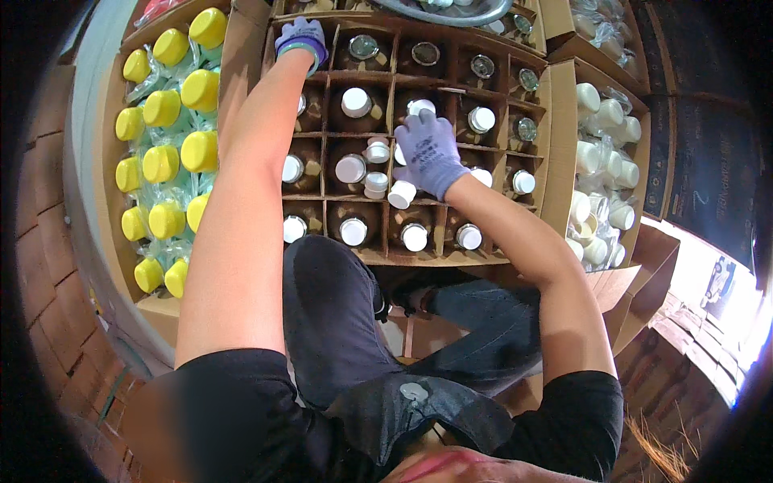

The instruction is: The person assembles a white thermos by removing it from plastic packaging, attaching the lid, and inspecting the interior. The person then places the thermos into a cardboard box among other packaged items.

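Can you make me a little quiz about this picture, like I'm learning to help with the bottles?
1. What colour are the big lids in the box on the left side?

2. True or false: some bottles in the divided box have no white cap on.

3. Pick one. The right hand is:
A) bare
B) in a pale glove
C) in a black mitten

Key:
1. Yellow
2. True
3. B
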Demonstrator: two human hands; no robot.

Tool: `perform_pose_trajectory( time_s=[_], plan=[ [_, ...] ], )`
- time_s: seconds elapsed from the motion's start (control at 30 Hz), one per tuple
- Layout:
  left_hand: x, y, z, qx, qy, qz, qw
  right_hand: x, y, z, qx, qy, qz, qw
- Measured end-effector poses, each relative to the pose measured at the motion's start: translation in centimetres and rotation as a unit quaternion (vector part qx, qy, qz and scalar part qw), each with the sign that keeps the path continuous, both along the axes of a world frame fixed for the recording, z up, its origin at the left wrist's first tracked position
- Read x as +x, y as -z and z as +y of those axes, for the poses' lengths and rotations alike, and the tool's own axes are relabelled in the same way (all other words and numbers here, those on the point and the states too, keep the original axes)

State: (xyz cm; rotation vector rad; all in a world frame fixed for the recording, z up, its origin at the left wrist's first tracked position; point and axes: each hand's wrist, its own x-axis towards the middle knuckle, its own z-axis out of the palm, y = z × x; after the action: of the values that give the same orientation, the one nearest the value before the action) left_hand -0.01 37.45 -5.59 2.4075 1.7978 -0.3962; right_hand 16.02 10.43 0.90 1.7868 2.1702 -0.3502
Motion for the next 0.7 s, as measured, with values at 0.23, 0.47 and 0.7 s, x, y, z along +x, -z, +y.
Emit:
perform_pose_trajectory(
  time_s=[0.23, 0.47, 0.7],
  plan=[
    [-1.6, 1.5, 0.8, -0.008, 0.035, -0.014, 0.999, 5.1, -3.4, 7.3, -0.129, -0.063, 0.192, 0.971],
    [0.4, 1.3, 0.4, -0.008, 0.008, -0.019, 1.000, 9.7, 5.6, 12.8, 0.191, 0.190, 0.036, 0.962],
    [-1.1, 1.4, 0.7, 0.030, 0.012, -0.009, 0.999, 5.1, 7.5, 16.1, 0.129, 0.258, 0.005, 0.957]
  ],
)
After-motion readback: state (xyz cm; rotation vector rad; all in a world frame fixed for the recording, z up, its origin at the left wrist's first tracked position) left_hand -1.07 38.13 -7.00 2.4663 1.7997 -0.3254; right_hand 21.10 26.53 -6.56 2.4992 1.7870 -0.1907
